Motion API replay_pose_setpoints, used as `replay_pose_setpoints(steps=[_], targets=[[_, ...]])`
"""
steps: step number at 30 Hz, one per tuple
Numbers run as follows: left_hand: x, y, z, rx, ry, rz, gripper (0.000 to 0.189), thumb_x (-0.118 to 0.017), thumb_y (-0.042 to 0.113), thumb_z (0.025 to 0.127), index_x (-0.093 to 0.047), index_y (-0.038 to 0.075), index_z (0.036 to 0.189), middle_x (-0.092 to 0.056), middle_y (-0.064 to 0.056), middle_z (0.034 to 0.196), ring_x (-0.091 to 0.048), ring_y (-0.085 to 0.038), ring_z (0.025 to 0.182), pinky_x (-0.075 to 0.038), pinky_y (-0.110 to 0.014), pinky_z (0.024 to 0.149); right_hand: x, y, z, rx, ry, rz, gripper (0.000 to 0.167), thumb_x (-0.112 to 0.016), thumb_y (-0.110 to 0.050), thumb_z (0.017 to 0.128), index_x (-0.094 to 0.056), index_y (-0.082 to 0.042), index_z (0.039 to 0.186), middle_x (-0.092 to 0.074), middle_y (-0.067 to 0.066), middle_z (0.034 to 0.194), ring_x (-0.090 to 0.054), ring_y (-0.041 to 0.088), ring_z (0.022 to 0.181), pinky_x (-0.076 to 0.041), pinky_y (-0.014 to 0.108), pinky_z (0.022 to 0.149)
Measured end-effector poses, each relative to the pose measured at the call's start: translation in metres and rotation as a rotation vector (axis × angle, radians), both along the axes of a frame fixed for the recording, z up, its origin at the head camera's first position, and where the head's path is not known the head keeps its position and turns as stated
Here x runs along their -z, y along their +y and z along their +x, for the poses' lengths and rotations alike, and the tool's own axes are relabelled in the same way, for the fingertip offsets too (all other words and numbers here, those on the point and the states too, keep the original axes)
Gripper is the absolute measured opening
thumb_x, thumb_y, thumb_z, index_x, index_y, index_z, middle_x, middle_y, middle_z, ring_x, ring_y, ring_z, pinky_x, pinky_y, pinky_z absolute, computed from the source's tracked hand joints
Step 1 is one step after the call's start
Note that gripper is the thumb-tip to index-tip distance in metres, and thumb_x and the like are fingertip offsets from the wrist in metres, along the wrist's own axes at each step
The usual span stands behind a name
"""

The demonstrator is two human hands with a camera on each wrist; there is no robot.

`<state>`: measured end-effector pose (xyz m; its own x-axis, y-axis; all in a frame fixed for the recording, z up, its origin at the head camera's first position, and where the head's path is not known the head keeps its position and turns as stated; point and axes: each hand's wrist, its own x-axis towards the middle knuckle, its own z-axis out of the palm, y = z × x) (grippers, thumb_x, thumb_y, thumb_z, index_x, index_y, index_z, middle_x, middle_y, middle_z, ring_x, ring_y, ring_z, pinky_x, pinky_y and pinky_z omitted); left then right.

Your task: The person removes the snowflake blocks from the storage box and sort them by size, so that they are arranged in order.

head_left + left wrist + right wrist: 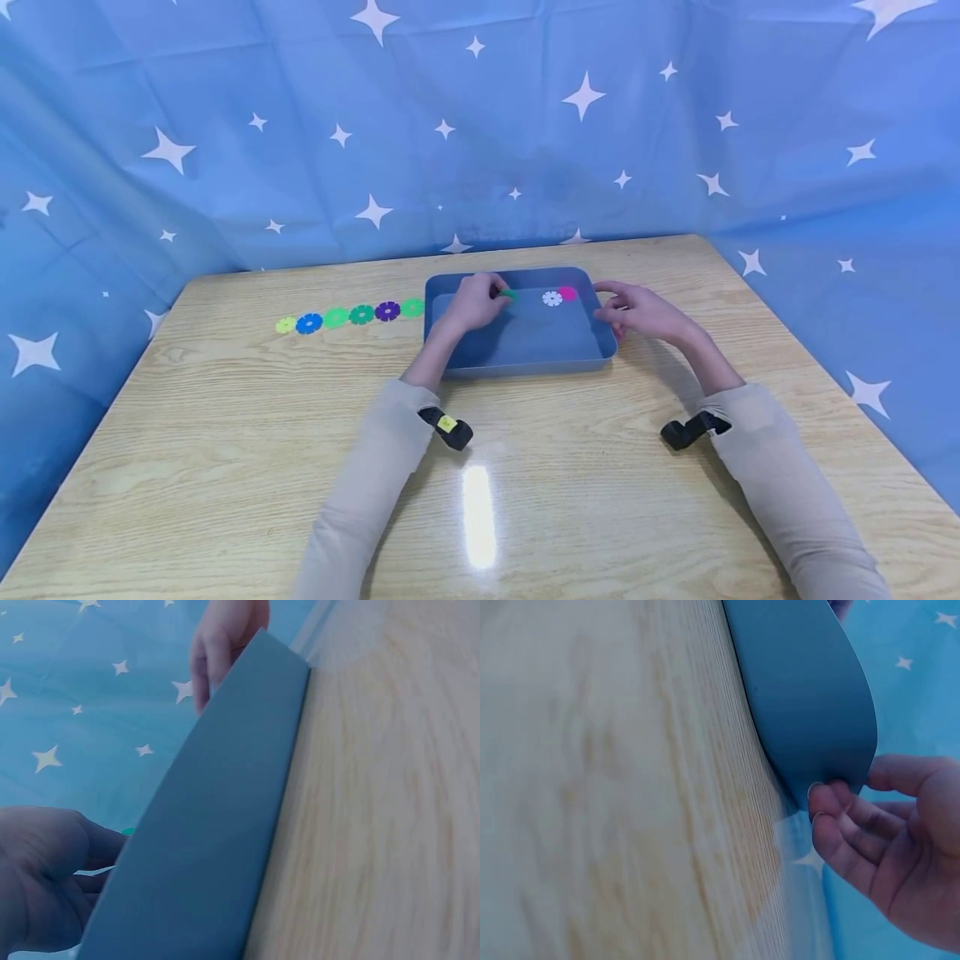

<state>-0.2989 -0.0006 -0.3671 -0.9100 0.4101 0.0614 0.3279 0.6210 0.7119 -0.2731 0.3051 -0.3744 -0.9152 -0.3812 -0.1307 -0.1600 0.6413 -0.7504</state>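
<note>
My left hand (480, 300) reaches into the blue-grey tray (517, 367) and pinches a green snowflake disc (511, 294) between thumb and fingers. In the left wrist view, the tray's wall covers its fingertips, and only a sliver of green shows. At the tray's right end, my right hand (641, 312) holds the wall, one finger over the rim and the others curled against the outside, as the right wrist view shows. A white snowflake disc (552, 298) and a pink disc (568, 293) lie in the tray, their edges overlapping.
Left of the tray a row of discs runs along the wooden table (247, 433): yellow (286, 325), blue (309, 323), several greens (362, 314) and a purple one (387, 311). A blue star-patterned curtain (480, 125) hangs behind.
</note>
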Motion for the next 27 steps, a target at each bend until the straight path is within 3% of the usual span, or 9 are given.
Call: replay_pose_setpoints(steps=[6,14,27], targets=[[-0.005,-0.031,-0.001,-0.028,0.043,0.054,0.015,-0.063,0.009,0.100,-0.068,-0.002,0.109,-0.067,-0.014,0.100,-0.061,-0.022,0.085,-0.049,-0.030,0.073,0.000,0.000,0.000,0.000,0.008,0.016,0.061,-0.058,-0.018,0.103,-0.030,0.001,0.154,-0.059,0.010,0.078,-0.060,0.027,0.069,-0.054,0.043,0.073],[-0.009,-0.073,-0.003,-0.124,0.003,0.125,0.014,-0.063,0.006,0.099,-0.061,-0.002,0.110,-0.064,-0.015,0.099,-0.063,-0.025,0.088,-0.052,-0.032,0.076,-0.002,0.000,0.002,0.005,0.009,0.017,0.063,-0.058,-0.018,0.103,-0.029,0.001,0.155,-0.059,0.010,0.079,-0.059,0.026,0.069,-0.053,0.042,0.072],[-0.010,-0.146,0.005,-0.203,0.026,0.138,0.021,-0.060,0.008,0.101,-0.057,-0.005,0.116,-0.063,-0.019,0.107,-0.063,-0.030,0.096,-0.052,-0.035,0.080,-0.001,0.000,0.002,-0.009,0.003,-0.014,0.062,-0.058,-0.018,0.103,-0.029,0.002,0.154,-0.057,0.012,0.076,-0.059,0.029,0.068,-0.054,0.043,0.072]])
